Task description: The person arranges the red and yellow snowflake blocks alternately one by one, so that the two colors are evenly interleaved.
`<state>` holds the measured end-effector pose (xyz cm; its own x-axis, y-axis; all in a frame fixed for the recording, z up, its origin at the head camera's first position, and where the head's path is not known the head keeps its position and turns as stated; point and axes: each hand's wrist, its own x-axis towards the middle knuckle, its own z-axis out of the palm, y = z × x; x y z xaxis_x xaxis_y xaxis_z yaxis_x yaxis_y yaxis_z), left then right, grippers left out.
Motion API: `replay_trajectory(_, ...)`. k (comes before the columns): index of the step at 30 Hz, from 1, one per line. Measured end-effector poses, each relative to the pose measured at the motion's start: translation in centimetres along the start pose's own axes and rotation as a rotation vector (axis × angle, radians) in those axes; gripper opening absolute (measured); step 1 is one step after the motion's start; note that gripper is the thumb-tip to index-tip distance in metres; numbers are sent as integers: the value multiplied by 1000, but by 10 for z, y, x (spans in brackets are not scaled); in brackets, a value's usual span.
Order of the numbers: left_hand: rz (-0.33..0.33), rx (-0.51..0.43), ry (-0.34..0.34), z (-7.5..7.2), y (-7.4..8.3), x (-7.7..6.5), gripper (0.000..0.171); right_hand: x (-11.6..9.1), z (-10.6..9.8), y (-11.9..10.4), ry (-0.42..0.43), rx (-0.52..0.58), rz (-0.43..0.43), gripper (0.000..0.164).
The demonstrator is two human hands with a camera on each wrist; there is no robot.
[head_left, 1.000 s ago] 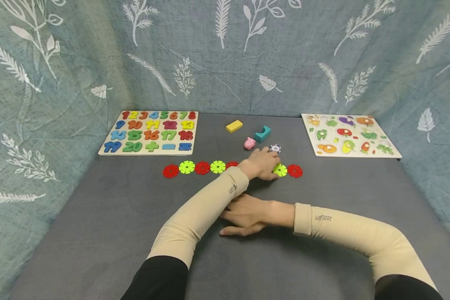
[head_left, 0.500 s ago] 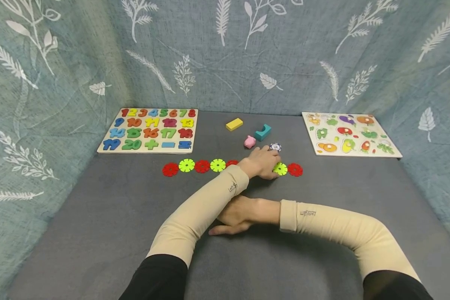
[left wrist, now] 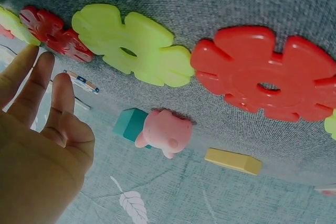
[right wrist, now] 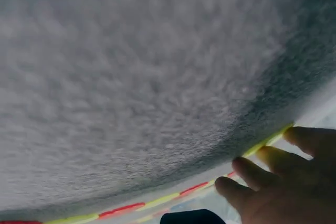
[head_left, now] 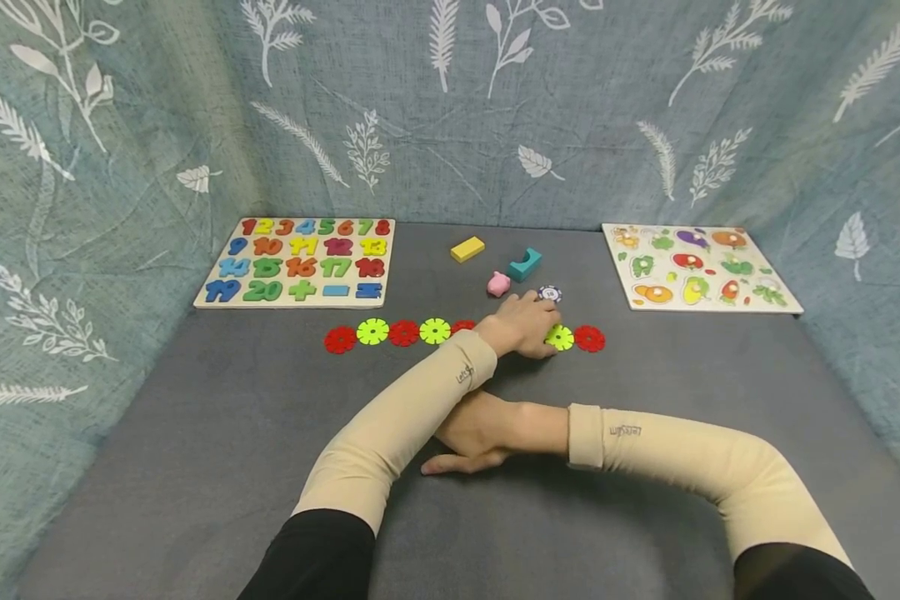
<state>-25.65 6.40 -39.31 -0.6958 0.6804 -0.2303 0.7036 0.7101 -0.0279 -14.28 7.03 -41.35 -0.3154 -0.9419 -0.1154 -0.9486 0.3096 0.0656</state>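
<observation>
A row of red and yellow-green notched plastic discs crosses the table. My left hand [head_left: 521, 325] reaches to its right part, fingertips right at a yellow-green disc [head_left: 560, 337]; a red disc [head_left: 589, 339] ends the row. In the left wrist view, that hand's fingers [left wrist: 62, 95] are loosely bent beside another red disc [left wrist: 52, 32]. My left hand hides some middle discs. Below it, my right hand [head_left: 480, 429] lies partly under my left forearm, thumb extended leftward. The right wrist view shows its fingers [right wrist: 252, 174] spread, holding nothing.
Behind the row are a pink pig figure [head_left: 498, 284], a teal arched block [head_left: 524, 265], a yellow block [head_left: 467, 249] and a poker chip [head_left: 550, 293]. A number puzzle board [head_left: 292, 303] lies back left, a vegetable puzzle board [head_left: 708, 308] back right. A leaf-patterned curtain [head_left: 450, 167] surrounds the table.
My right hand has moved left, further under my left forearm, then shifted very slightly back right. My left hand has stayed at the same yellow-green disc.
</observation>
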Motion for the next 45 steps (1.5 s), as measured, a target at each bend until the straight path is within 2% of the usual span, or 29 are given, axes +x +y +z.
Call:
replay_trajectory(3, 1, 6, -2, 1, 0, 1, 52, -6, 1, 0, 56, -45, -19, 38)
replay_trajectory(7, 2, 8, -3, 2, 1, 3, 52, -12, 2, 0, 68, -87, -14, 26)
replay_trajectory(16, -8, 5, 7, -3, 3, 6, 51, -15, 7, 0, 68, -128, -21, 21)
replay_trajectory(23, -24, 42, 0, -5, 8, 13, 57, -21, 5, 2, 62, -63, -22, 18)
replay_trajectory(30, -20, 43, -6, -7, 11, 16, 56, -28, 1, 4, 72, -12, -46, 16)
replay_trajectory(33, -17, 57, -3, -9, 14, 17, 56, -31, -1, 5, 75, 9, -55, 16)
replay_trajectory(40, -11, 84, 20, -8, 18, 20, 54, -41, 0, 8, 99, 48, -99, 37)
replay_trajectory(45, 2, 84, 34, -5, 19, 27, 54, -53, 1, 12, 100, 126, -142, 39)
